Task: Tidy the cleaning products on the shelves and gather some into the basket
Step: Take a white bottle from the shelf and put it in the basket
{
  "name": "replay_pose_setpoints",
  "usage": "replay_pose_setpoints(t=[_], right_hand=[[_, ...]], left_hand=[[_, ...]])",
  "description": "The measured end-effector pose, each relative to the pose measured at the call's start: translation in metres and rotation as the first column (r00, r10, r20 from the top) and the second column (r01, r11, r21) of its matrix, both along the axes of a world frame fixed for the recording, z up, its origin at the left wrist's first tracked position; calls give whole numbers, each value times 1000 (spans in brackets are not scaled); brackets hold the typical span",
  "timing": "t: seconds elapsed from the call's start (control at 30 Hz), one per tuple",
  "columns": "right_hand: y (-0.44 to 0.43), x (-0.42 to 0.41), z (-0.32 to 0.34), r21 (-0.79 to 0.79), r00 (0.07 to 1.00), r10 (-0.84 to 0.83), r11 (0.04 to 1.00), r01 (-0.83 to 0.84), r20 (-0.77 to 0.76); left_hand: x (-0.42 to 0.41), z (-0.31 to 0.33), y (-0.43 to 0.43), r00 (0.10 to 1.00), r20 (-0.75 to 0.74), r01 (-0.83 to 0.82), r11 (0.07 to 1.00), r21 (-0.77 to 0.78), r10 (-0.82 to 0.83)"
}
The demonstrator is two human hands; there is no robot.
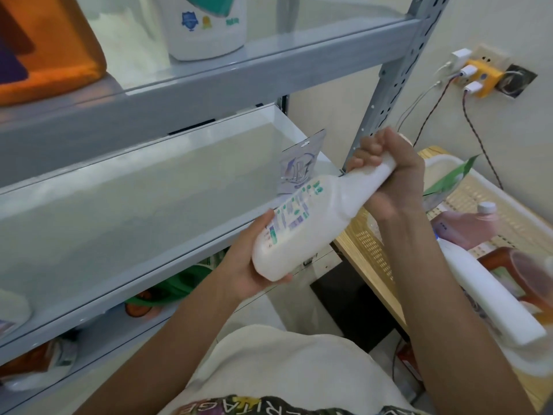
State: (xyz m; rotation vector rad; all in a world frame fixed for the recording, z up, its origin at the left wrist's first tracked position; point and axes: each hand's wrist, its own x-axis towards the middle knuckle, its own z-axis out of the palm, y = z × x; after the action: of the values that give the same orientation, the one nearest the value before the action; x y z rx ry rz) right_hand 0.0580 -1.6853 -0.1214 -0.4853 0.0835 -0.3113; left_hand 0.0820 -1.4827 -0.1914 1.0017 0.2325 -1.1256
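Only "ERITAGE" on the shirt [284, 375] can be read.

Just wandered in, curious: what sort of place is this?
Probably a household storage corner or utility room: grey metal shelves holding a detergent bottle, a plastic basket of cleaning products, and a crowded wall socket.

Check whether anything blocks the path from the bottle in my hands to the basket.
Nothing visible stands in the way. The white bottle, held by left hand and right hand, hangs just left of the basket. Inside, a pink bottle and a long white bottle lie, leaving bare floor at its left end.
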Motion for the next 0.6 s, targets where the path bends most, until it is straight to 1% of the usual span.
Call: replay_pose_setpoints(t=[0.03,0.07,0.1,0.13,0.17,0.2,0.23,0.27,0.3,0.37,0.4,0.47,0.53,0.57,0.6], right_hand=[[5,0,7,-81,999,-26,996,23,-34],[11,1,13,-163,991,-89,984,73,-96],[18,2,18,-243,971,-178,960,135,-161],[27,2,21,-328,937,-274,925,194,-217],[36,2,23,-411,893,-368,879,243,-258],[45,1,22,-481,848,-452,830,284,-279],[54,0,21,-534,803,-521,784,315,-291],[61,-1,18,-567,767,-571,750,342,-293],[67,-2,16,-579,740,-603,731,361,-298],[74,-5,14,-576,735,-613,725,378,-289],[75,-7,13,-587,758,-597,722,366,-262],[73,-11,11,-648,832,-517,708,281,-204],[68,-14,9,-701,896,-412,688,188,-164],[65,-15,8,-711,924,-355,687,153,-143],[61,-16,7,-716,948,-294,688,123,-119]], left_hand=[[-3,-1,-1,999,-48,16,1000,6,-16],[-6,-4,-6,1000,-8,30,998,57,-30],[-9,-7,-9,991,128,24,986,168,-46],[-10,-10,-13,929,357,-31,944,329,-94],[-11,-14,-17,786,599,-148,894,422,-153],[-13,-13,-18,599,775,-230,883,410,-204],[-16,-9,-19,470,856,-210,915,346,-216],[-21,-3,-20,393,893,-145,944,297,-220],[-24,-1,-22,349,910,-101,957,274,-223],[-29,5,-24,324,908,-149,933,328,-267],[-29,6,-25,312,903,-214,905,368,-294],[-25,8,-23,241,897,-327,839,434,-370],[-22,7,-20,187,883,-361,806,469,-431],[-20,7,-17,174,881,-354,807,472,-440],[-18,8,-15,179,887,-326,825,463,-427]])
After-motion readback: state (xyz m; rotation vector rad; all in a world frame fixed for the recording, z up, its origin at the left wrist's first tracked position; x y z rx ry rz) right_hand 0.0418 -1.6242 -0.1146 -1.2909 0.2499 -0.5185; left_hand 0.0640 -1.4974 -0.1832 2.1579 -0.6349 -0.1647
